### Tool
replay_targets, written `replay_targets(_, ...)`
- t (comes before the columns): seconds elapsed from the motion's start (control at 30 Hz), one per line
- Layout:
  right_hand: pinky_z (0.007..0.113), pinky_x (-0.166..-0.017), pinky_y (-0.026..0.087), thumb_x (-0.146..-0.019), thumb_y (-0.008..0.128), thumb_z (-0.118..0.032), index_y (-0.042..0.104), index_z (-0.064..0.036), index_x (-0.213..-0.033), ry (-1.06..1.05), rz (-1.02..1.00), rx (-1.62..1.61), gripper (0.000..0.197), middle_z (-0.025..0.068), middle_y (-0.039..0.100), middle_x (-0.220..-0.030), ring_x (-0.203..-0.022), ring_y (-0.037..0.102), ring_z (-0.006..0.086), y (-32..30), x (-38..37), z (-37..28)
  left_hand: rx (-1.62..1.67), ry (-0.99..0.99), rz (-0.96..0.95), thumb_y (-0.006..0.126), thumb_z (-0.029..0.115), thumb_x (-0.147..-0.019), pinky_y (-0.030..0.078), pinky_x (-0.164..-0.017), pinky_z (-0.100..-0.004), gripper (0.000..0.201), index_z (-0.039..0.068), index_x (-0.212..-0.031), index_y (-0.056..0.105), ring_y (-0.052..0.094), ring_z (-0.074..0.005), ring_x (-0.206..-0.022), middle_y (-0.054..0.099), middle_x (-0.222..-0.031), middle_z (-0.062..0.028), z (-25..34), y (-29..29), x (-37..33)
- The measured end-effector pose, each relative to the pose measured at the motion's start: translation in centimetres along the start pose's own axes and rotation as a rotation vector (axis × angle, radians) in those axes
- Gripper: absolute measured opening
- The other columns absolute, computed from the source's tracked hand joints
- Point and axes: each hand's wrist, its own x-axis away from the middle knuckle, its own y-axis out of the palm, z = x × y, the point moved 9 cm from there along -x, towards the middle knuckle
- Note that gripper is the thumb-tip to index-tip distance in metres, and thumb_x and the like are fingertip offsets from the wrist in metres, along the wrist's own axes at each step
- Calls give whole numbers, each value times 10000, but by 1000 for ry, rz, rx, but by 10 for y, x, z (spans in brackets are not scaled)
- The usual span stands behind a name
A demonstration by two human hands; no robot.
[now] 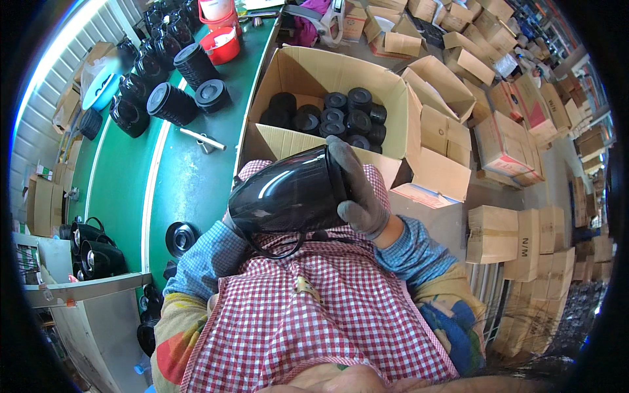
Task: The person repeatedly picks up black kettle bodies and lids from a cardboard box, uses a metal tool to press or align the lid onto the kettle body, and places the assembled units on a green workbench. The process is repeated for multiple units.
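Green table (pixel 196 180), carton (pixel 308 73) of black parts (pixel 358 122), right hand (pixel 362 200) holding black vessel (pixel 285 190), left hand's grip hidden

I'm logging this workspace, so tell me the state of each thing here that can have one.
Black vessel, held tilted on its side
Right hand, gloved, gripping the vessel's end
Large carton, open, partly filled
Black round parts inside it, loosely piled
Black discs on the green table, stacked
Single black disc, lying flat
Nearer red bucket, open
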Motion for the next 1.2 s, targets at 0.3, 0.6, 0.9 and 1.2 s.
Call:
replay_targets(0.3,450,-1210,251,-962,608,-464,325,-50,-1573,230,95,-62,790,201,373,-1571,-1466,344,358,-11,3,26,-115,-227,425,692,94,-960,557,-996,-362,476,5,-1410,562,664,-246,-1160,627,-1360,-162,14,7,4)
replay_targets(0.6,440,-1194,274,-960,562,-570,391,-57,-1541,246,258,-317,794,195,446,-1497,-1412,407,330,-1,36,26,-165,-245,174,827,157,-851,516,-1067,-387,657,21,-1421,530,637,-254,-1193,600,-1385,-160,69,49,-18)
replay_targets(0.9,505,-1228,188,-934,577,-599,265,-54,-1598,-60,50,255,914,243,231,-1635,-1512,230,418,-2,32,-32,385,-456,396,585,157,-1030,626,-824,-328,374,-29,-1355,593,721,-232,-1028,678,-1267,-183,-37,-14,40)
replay_targets(1.2,413,-1235,205,-947,584,-531,359,-57,-1569,225,359,-264,814,184,386,-1586,-1483,343,296,-11,55,20,-706,-257,249,797,167,-878,532,-1043,-399,563,41,-1387,591,673,-246,-1133,639,-1348,-135,36,-28,51)
